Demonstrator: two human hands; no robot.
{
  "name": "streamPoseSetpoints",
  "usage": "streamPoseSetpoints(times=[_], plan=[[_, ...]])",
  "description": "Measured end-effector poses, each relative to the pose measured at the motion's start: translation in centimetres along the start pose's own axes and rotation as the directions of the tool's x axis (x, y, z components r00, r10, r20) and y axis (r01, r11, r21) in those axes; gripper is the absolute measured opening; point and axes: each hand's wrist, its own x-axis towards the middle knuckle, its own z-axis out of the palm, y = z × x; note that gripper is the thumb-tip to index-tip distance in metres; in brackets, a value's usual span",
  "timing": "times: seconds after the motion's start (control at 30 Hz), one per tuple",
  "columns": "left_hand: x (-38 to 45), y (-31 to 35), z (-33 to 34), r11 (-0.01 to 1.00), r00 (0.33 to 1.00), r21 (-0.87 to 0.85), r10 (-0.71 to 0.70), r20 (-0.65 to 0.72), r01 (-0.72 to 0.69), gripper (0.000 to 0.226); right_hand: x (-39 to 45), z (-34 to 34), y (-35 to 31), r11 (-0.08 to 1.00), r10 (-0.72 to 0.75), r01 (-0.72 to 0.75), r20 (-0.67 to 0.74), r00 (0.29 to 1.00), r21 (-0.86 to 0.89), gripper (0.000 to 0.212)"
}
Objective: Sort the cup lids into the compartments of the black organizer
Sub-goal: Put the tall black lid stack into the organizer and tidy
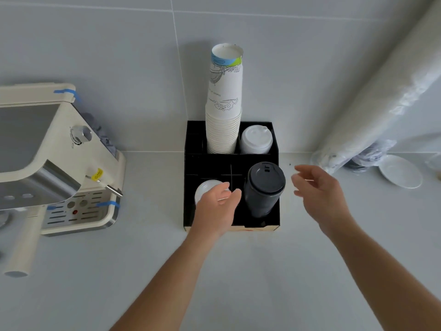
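The black organizer (191, 168) stands on the counter against the wall. A tall stack of black lids (263, 187) fills its front right compartment. White lids (256, 139) sit stacked in the back right compartment, next to a tall stack of paper cups (224, 111). My left hand (218, 209) is over the front left compartment, its fingers curled round a stack of clear lids (205, 188). To the right of the black lids my right hand (317, 192) hovers with relaxed fingers, holding nothing.
A cream espresso machine (47, 163) stands at the left. A long plastic-wrapped sleeve (381, 91) leans against the wall at the right. Beneath it a white saucer (401, 172) lies on the counter (238, 271).
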Motion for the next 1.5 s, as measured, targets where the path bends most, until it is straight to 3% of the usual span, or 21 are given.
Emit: streamPoseSetpoints(times=[0.17, 0.3, 0.43, 0.6, 0.77, 0.9, 1.03, 1.17, 1.27, 1.37, 1.5], plan=[[1.9, 0.9, 3.1, 0.996, 0.994, 0.064, -0.073, 0.085, 0.067, 0.069, 3.6, 1.0, 0.7, 0.994, 0.107, -0.101, 0.165, 0.98, -0.048, 0.048], [2.7, 1.5, 4.7, 0.994, 0.991, 0.088, -0.074, 0.109, 0.065, 0.047, 4.0, 1.9, 1.7, 0.993, 0.117, -0.112, 0.257, 0.959, -0.035, 0.031], [3.9, 1.6, 5.1, 0.996, 0.987, 0.071, -0.07, 0.142, 0.06, 0.054, 3.9, 2.3, 2.5, 0.99, 0.14, -0.142, 0.21, 0.968, -0.006, 0.032], [4.8, 2.1, 4.6, 0.997, 0.981, 0.052, -0.072, 0.179, 0.063, 0.043, 4.0, 2.2, 3.0, 0.983, 0.172, -0.181, 0.181, 0.968, 0.032, 0.03], [5.0, 1.9, 4.5, 0.994, 0.975, 0.099, -0.074, 0.21, 0.054, 0.051, 4.0, 2.1, 3.5, 0.98, 0.176, -0.189, 0.172, 0.969, 0.059, 0.032], [4.9, 1.8, 4.6, 0.992, 0.977, 0.118, -0.07, 0.204, 0.046, 0.071, 3.8, 2.2, 3.7, 0.98, 0.17, -0.184, 0.159, 0.972, 0.073, 0.03], [4.6, 2.2, 4.3, 0.993, 0.976, 0.112, -0.05, 0.211, 0.027, 0.056, 3.6, 2.2, 3.6, 0.974, 0.183, -0.202, 0.171, 0.968, 0.1, 0.031], [4.9, 1.7, 4.5, 0.994, 0.979, 0.098, -0.062, 0.196, 0.044, 0.085, 3.7, 2.0, 3.3, 0.973, 0.191, -0.21, 0.187, 0.964, 0.091, 0.03], [4.5, 2.0, 4.1, 0.993, 0.978, 0.115, -0.046, 0.205, 0.023, 0.067, 4.0, 1.6, 3.0, 0.978, 0.177, -0.194, 0.192, 0.965, 0.071, 0.028], [4.7, 2.3, 3.6, 0.991, 0.981, 0.131, -0.019, 0.193, -0.007, 0.041, 4.6, 1.1, 2.7, 0.986, 0.159, -0.163, 0.165, 0.973, 0.012, 0.039], [5.4, 3.3, 2.2, 0.992, 0.989, 0.119, 0.025, 0.142, -0.042, 0.065, 6.2, 0.5, 1.8, 0.992, 0.126, -0.123, 0.148, 0.981, -0.033, 0.041]])
